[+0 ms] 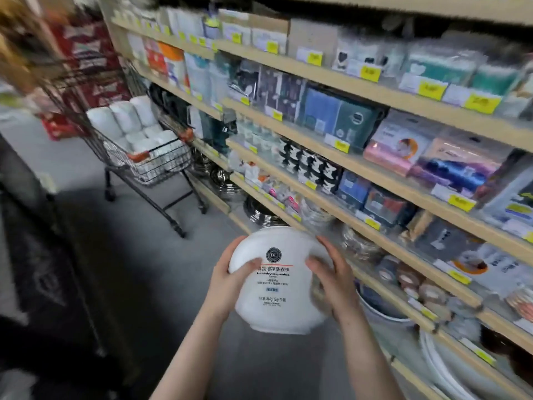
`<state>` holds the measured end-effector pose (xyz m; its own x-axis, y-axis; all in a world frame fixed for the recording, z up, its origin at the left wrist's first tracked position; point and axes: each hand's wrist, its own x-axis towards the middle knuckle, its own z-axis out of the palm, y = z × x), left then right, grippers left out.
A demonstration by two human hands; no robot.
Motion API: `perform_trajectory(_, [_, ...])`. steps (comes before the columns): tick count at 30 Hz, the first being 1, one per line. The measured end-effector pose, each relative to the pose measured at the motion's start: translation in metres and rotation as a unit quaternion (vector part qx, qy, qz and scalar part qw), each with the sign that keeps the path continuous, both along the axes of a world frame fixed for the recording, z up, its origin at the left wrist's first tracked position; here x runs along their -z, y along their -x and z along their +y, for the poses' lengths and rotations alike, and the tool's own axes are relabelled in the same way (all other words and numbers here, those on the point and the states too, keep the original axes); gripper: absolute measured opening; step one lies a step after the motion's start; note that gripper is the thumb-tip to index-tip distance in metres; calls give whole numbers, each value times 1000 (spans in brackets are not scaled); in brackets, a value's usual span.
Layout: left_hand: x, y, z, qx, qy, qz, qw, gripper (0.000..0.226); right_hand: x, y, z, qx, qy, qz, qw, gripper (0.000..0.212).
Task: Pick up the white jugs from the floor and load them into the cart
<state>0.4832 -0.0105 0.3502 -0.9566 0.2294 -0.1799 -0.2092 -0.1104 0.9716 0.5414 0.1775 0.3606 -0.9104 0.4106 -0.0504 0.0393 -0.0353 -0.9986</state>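
Note:
A white jug [277,295] with a round black logo and a "Laundry Capsules" label is held in front of me above the grey floor. My left hand [230,277] grips its left side with the thumb across the front. My right hand [331,272] grips its right side, fingers curled over the top edge. Ahead on the left stands a black wire cart [161,166] with orange handle ends. Several white jugs [127,119] are stacked inside it.
Wooden shelves [360,168] packed with goods and yellow price tags run along the right, close to my right arm. A dark shelf unit [37,255] lines the left. The grey floor aisle [138,241] runs between me and the cart. Red boxes [92,53] stand behind the cart.

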Motion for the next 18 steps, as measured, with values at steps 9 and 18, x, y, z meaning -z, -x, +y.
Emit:
perform_trajectory(9, [13,158,-80,-111,15,-2,994,70,12,197,-70,-113,3,-22,993,75])
perform_trajectory(18, [7,345,-112,-196,18,0,980,60,22,434,-99,-215,-16,-26,976,63])
